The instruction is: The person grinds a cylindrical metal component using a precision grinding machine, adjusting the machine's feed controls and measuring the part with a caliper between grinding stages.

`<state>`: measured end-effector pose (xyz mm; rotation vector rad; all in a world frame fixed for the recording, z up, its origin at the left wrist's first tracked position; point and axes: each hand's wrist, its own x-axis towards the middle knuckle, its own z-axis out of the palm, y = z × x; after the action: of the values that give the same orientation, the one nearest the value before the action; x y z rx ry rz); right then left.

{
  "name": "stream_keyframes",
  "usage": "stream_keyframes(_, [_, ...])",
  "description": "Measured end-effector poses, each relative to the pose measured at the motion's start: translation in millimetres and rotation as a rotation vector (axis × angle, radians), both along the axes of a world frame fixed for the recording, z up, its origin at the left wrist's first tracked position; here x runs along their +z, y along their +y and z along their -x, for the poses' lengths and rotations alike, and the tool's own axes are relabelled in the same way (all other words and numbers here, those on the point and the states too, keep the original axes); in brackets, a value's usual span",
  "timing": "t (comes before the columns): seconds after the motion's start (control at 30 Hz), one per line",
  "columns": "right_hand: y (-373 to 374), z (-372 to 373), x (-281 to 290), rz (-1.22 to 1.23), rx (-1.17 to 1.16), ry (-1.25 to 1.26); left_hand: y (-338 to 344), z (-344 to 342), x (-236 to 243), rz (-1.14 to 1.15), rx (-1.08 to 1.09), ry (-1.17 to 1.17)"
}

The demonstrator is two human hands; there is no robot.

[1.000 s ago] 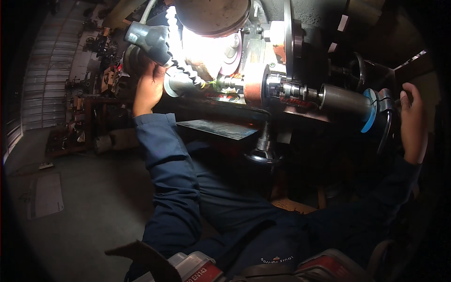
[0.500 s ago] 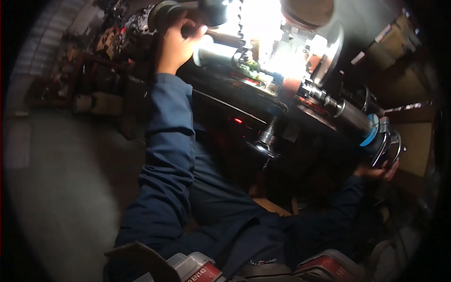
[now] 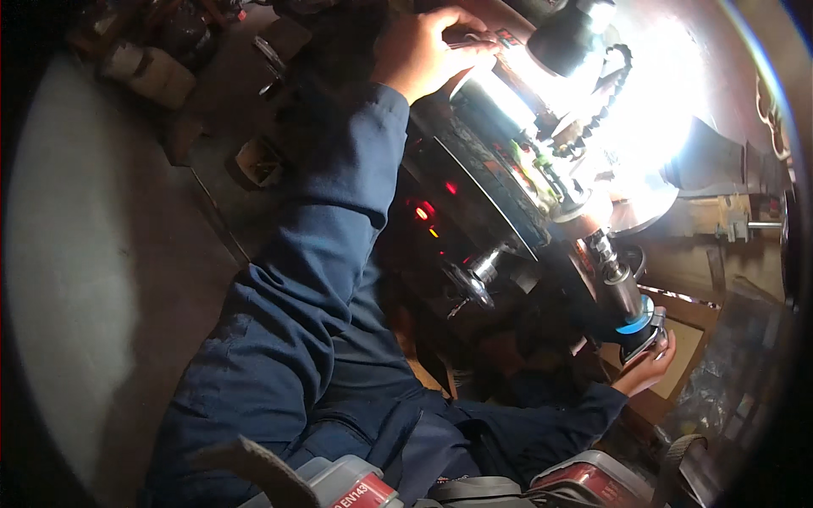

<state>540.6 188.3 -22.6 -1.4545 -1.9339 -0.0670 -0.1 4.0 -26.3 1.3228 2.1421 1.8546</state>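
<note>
A small lathe-like machine (image 3: pixel 525 199) runs slantwise from upper middle to lower right under bright light. My left hand (image 3: pixel 428 52) is at its upper left end, fingers bent and thumb drawn in beside a shiny metal cylinder (image 3: pixel 501 100); what they hold is too small to make out. At the other end my right hand (image 3: pixel 650 366) is closed round the rim of a metal handwheel (image 3: pixel 657 328). A blue ring (image 3: pixel 635 325) and a grey barrel (image 3: pixel 621 296) lie just before that wheel. Glare hides the machine's middle.
A dark lamp head (image 3: pixel 569 42) hangs over the machine near a ribbed black hose (image 3: pixel 614 80). Another handwheel (image 3: pixel 471 284) juts from the front, near red lights (image 3: pixel 422 212). A small open box (image 3: pixel 258 161) is on the left. Clear plastic sheeting (image 3: pixel 720 364) lies at right.
The view has turned, so the machine slants more steeply. My left hand appears farther right and higher, its fingers drawn in beside the shiny cylinder. My right hand stays at the handwheel.
</note>
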Motion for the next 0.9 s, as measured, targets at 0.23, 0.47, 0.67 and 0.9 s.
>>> stream_keyframes(0.23, [72, -22, 18, 0.735, 0.173, 0.115, -5, -6, 15, -0.057, -0.123, -0.209])
stream_keyframes(0.47, [34, 3, 16, 0.294, 0.031, -0.096, -2, -2, 9, -0.036, -0.051, -0.105])
stream_keyframes(0.67, [-15, 23, -4, -0.011, -0.106, 0.091, -7, -18, 29, 0.129, 0.186, 0.161])
stream_keyframes(0.9, [-21, 20, -57, -0.382, -0.147, 0.341, 5, -9, 11, 0.116, 0.137, 0.179])
